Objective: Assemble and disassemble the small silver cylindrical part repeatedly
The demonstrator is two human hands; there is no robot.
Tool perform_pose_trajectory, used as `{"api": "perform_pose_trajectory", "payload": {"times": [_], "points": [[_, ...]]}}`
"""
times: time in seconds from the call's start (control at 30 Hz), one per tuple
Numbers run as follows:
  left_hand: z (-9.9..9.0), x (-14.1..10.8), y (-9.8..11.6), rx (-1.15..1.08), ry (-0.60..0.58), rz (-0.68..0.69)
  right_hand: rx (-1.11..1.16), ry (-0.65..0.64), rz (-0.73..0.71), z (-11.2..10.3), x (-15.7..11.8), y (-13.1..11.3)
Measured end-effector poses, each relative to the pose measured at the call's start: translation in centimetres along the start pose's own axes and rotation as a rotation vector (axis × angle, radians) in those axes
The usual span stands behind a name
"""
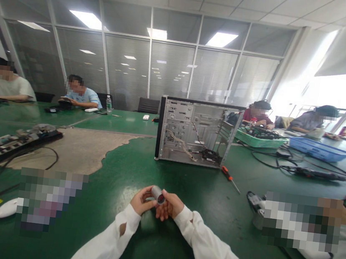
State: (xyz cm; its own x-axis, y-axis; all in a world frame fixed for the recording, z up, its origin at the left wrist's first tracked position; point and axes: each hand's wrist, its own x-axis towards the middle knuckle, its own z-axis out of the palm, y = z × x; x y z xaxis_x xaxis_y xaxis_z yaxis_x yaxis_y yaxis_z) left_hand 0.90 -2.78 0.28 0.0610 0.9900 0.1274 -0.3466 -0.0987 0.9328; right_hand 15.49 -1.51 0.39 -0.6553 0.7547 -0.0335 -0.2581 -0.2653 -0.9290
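Observation:
Both my hands hold a short grey metal cylinder [157, 193] above the green tabletop. It is tilted, and its end facing me is dark with some red inside. Thumb and fingers of my left hand [143, 199] wrap its left side. My right hand [171, 206] closes on its right end, the thumb at the rim and the other fingers curled below. Beyond my hands stands an open computer case [198, 132], its bare metal interior showing loose wires. An orange-handled screwdriver [227, 174] lies by the case's lower right corner.
At left lie a circuit-board assembly [16, 142] and a white mouse [8, 208]. A green basket [261, 141] with cables and a blue basket [318, 149] stand back right. A black corded tool [319, 174] lies before them. Other people sit around the table [124, 167].

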Motion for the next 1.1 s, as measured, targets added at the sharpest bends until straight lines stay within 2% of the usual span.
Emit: {"api": "perform_pose_trajectory", "payload": {"times": [0.2, 0.43, 0.53, 0.7, 0.77, 0.87, 1.0, 1.1], "points": [[-0.4, 0.3, -0.4, -0.047, -0.028, -0.032, -0.012, -0.03, 0.01, 0.2, -0.1, -0.1], [-0.8, 0.5, 0.3, -0.432, 0.038, -0.366, 0.022, 0.051, -0.077, 0.9, 0.0, -0.4], [-0.9, 0.5, 1.1, -0.5, 0.094, -0.473, 0.025, 0.096, -0.107, 1.1, 0.0, -0.4], [-0.5, 0.3, 2.2, -0.515, 0.074, -0.531, 0.001, 0.206, -0.193, 1.2, 0.0, -0.1], [-0.3, 0.3, 2.3, -0.483, 0.111, -0.534, -0.081, 0.347, -0.338, 1.6, -0.4, -0.1], [0.0, 0.2, 1.8, -0.389, 0.123, -0.499, -0.38, 0.514, -0.589, 2.5, -1.4, -0.5], [0.2, 0.0, 1.0, -0.262, -0.022, -0.431, -0.684, 0.453, -0.671, 3.4, -2.5, -1.3], [0.2, 0.0, 0.9, -0.257, -0.044, -0.422, -0.764, 0.448, -0.669, 3.5, -2.7, -1.3]]}}
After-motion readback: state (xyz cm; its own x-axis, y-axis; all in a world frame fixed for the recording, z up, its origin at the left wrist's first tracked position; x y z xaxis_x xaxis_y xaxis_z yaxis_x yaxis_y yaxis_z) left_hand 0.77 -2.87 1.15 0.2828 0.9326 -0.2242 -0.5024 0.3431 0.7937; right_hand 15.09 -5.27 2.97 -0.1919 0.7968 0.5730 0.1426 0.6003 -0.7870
